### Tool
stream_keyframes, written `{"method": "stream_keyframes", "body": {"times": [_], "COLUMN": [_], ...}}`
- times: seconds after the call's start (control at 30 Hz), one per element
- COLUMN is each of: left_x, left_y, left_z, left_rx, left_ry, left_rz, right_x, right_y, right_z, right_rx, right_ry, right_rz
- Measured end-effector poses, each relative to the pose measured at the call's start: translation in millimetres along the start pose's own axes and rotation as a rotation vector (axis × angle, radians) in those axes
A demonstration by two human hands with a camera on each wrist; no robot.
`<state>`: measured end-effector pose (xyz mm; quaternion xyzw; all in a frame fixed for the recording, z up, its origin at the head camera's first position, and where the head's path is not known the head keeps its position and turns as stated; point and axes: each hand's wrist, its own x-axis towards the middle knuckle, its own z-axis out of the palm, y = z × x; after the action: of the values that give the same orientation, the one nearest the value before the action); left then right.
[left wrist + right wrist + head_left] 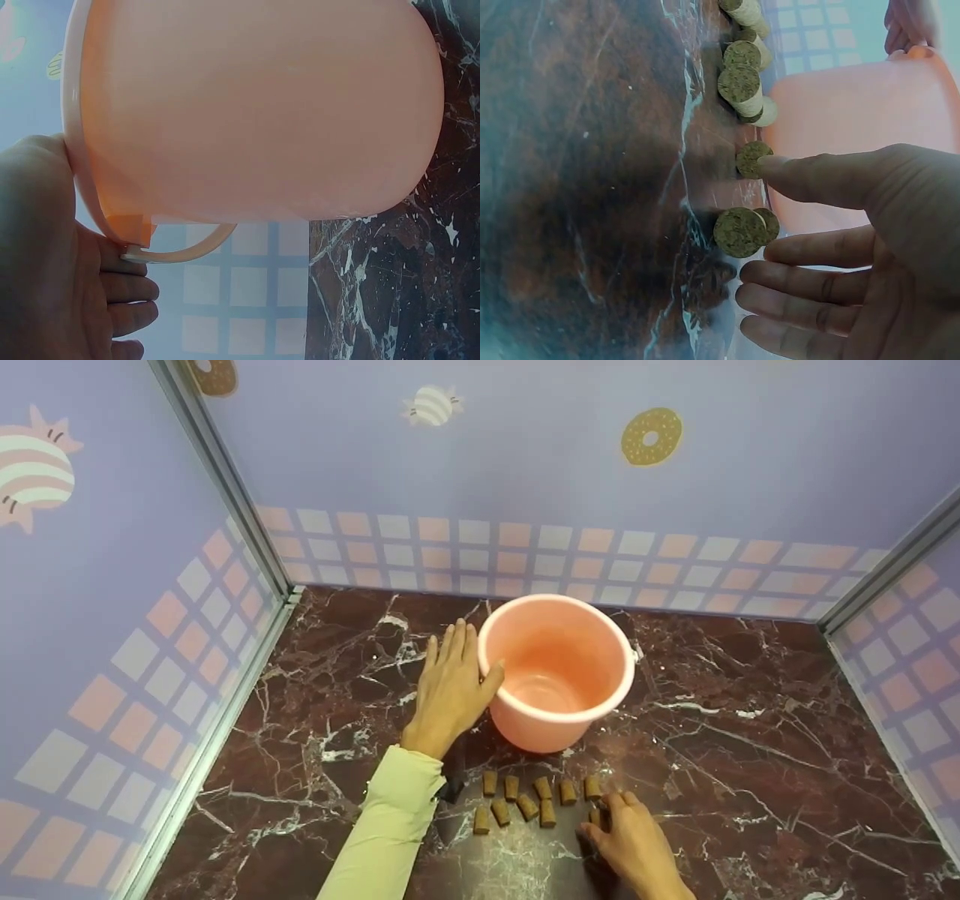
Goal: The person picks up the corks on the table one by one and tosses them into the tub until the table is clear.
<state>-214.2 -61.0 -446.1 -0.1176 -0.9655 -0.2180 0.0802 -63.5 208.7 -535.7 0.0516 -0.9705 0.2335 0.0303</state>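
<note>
A pink plastic bucket (544, 735) stands upright. My left hand (448, 686) rests at its left rim, the thumb laid over the rim and the other fingers extended outside. In the left wrist view, the fingertips lie near the bucket's curved handle (187, 253). Several tapered brown corks (547, 814) stand or lean in two rough rows before the bucket. My right hand (634, 836) is at the right end of these rows, thumb and forefinger apart around the nearest cork (739, 232). The thumb tip overlaps another cork (751, 159) in the right wrist view.
The dark red marble-patterned surface (750, 780) lies under everything. Lilac panels with pink and white squares enclose it: a back wall (525, 472), a left wall (112, 622) and a right wall (915, 660). Metal strips run along the corners.
</note>
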Motion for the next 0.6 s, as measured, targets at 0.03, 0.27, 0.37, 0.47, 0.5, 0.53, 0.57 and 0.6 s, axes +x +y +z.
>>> {"method": "stream_keyframes", "body": {"times": [0.03, 0.27, 0.37, 0.47, 0.5, 0.53, 0.57, 0.6], "left_x": [0.1, -0.4, -0.7, -0.7, -0.6, -0.5, -0.4, -0.3], "left_y": [-0.1, -1.1, -0.9, -0.5, -0.4, -0.2, -0.1, -0.1], "left_z": [0.2, 0.1, -0.2, -0.2, -0.2, -0.1, 0.0, 0.3], "left_rx": [-0.002, -0.007, -0.005, -0.003, -0.005, -0.007, -0.008, -0.01], "left_ry": [-0.001, -0.008, -0.006, -0.004, -0.004, -0.006, -0.006, -0.005], "left_rz": [0.0, -0.004, -0.002, -0.002, -0.002, -0.003, -0.004, -0.005], "right_x": [0.0, -1.4, -2.1, -2.6, -2.7, -2.8, -2.9, -3.0], "right_y": [0.2, 2.5, 3.4, 4.0, 4.1, 4.2, 4.2, 4.5], "right_z": [0.5, 3.5, 5.0, 5.3, 5.2, 5.4, 5.4, 5.4], "right_rx": [-0.001, 0.004, 0.008, 0.01, 0.012, 0.014, 0.014, 0.014], "right_ry": [0.003, 0.019, 0.023, 0.019, 0.014, 0.01, 0.007, 0.006], "right_rz": [-0.004, -0.008, -0.01, -0.007, -0.003, -0.001, 0.0, 0.0]}}
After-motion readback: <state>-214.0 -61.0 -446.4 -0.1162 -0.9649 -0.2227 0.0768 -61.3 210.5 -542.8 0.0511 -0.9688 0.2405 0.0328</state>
